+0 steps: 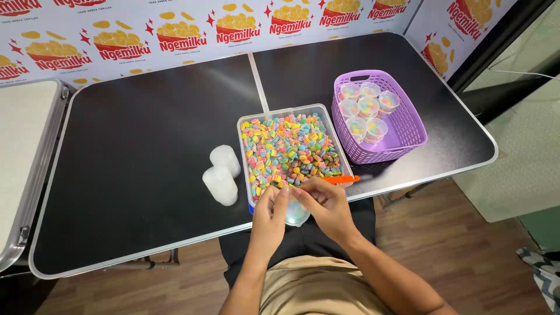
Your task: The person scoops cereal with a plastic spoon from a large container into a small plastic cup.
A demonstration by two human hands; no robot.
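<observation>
A clear rectangular tub full of small multicoloured striped candies sits on the black table. At its near edge my left hand and my right hand together grip a small clear plastic cup, partly hidden by my fingers. An orange scoop handle pokes out to the right from behind my right hand's fingers, lying on the tub's near right corner. A purple basket to the right holds several lidded cups of candy.
Two stacks of empty clear cups lie on their sides left of the tub. The black folding table has a metal rim and a centre seam. A grey table edge adjoins at left. A printed wall stands behind.
</observation>
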